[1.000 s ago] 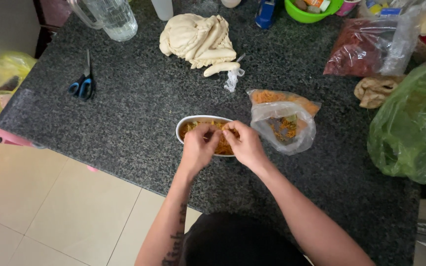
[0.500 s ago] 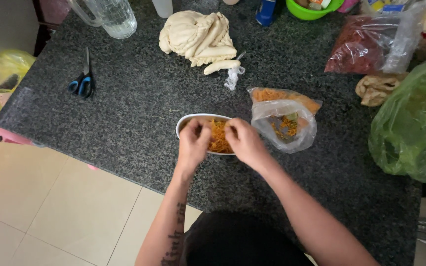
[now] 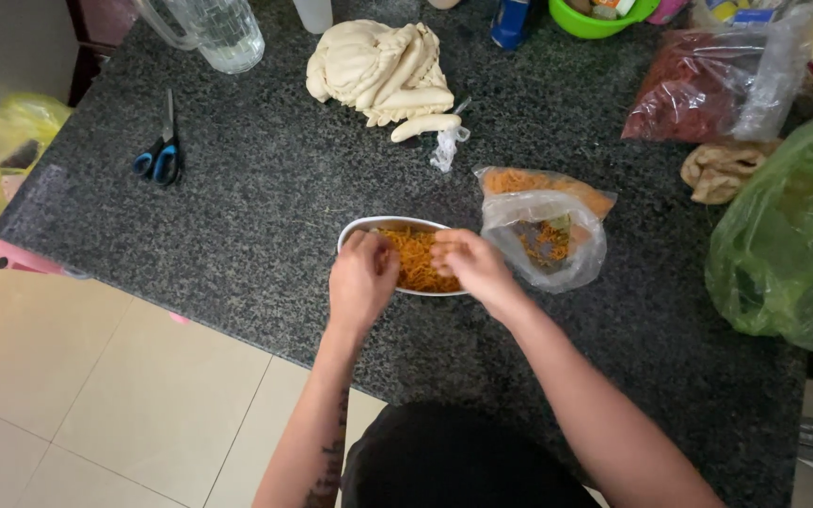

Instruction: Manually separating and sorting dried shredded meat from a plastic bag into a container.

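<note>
A white oval bowl (image 3: pixel 361 229) filled with orange shredded food (image 3: pixel 418 260) sits near the front of a dark speckled stone counter (image 3: pixel 256 216). My left hand (image 3: pixel 361 278) rests over the bowl's left rim, fingers curled down into the shreds. Over the bowl's right side, my right hand (image 3: pixel 470 266) has its fingers bunched in the same orange shreds. Just right of the bowl lies an open clear plastic bag (image 3: pixel 546 226) holding more orange shreds.
Blue-handled scissors (image 3: pixel 162 155) lie at the left. A pale dough pile (image 3: pixel 380 71) and a glass jug (image 3: pixel 218 28) stand at the back. A bag of red flakes (image 3: pixel 708 85), a green plastic bag (image 3: pixel 788 245) and a green bowl (image 3: pixel 595 17) crowd the right.
Both hands have drifted slightly apart over the bowl, showing more of the orange shreds between them. The bowl and bag have stayed put.
</note>
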